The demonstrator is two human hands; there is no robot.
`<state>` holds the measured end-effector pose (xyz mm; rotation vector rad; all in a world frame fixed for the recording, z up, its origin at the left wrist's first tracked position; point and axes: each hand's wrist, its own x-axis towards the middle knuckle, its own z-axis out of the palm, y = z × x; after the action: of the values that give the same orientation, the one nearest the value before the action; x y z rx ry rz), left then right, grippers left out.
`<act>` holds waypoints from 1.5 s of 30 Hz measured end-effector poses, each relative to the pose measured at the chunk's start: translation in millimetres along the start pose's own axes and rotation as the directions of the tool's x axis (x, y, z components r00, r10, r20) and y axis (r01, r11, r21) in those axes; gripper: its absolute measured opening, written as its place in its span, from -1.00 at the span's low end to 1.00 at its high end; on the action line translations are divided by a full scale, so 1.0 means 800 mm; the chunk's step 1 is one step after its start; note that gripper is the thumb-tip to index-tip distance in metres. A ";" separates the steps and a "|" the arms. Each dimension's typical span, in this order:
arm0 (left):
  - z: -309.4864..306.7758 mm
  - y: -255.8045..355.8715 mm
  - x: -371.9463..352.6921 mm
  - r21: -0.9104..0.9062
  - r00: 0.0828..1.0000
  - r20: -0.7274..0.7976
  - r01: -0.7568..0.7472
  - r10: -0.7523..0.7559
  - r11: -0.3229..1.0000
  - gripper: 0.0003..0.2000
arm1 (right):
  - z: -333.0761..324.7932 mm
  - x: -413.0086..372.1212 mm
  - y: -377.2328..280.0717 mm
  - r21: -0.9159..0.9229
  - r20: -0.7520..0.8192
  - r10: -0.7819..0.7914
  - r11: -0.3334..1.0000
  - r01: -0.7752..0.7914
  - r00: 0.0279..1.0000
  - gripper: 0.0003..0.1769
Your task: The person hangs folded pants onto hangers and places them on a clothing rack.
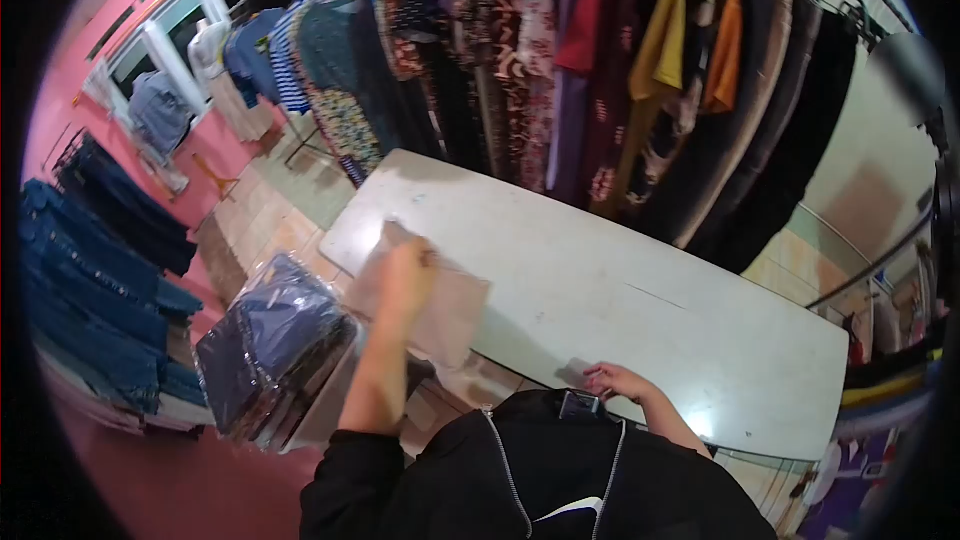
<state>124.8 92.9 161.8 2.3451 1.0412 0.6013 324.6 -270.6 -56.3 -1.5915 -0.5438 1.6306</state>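
My left hand (408,275) is closed on a beige folded cloth (455,315), possibly a garment, and holds it over the left end of the white table (600,280). One corner of the cloth sticks up past my fingers, and its lower part hangs beyond the table's near edge. At that same edge, close to my body, my right hand (618,381) has its fingers loosely bent and apart, with nothing visible in them. A small dark device (580,406) sits at my chest beside it.
Clear plastic-wrapped clothes (285,325) are stacked left of the table. A long rack of hanging clothes (520,50) stands along the far side. Jeans (90,280) hang at the far left. A dark round object (908,78) stands at the upper right.
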 end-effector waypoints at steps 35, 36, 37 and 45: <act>0.305 -0.214 -0.033 0.006 0.921 0.058 0.386 -0.385 0.923 -0.46 | -0.122 0.051 0.025 -0.260 -0.845 -0.219 0.966 -0.017 0.488 -0.65; 0.303 -0.206 -0.031 -0.013 0.891 0.082 0.449 -0.446 0.894 -0.45 | -0.134 0.036 0.044 -0.257 -0.871 -0.225 0.966 -0.014 0.437 -0.66; 0.296 -0.186 -0.030 0.097 0.900 -0.001 0.433 -0.435 0.896 -0.45 | -0.147 0.019 0.063 -0.256 -0.893 -0.232 0.967 -0.010 0.384 -0.67; 0.303 -0.229 -0.018 0.159 0.920 0.021 0.384 -0.392 0.910 -0.52 | -0.175 -0.162 0.115 0.014 -0.922 -0.168 0.885 -0.465 -0.348 -0.60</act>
<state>154.5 125.0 -139.5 2.1707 1.5243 0.3144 427.8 -455.7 -61.6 -2.7276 0.4575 -0.4276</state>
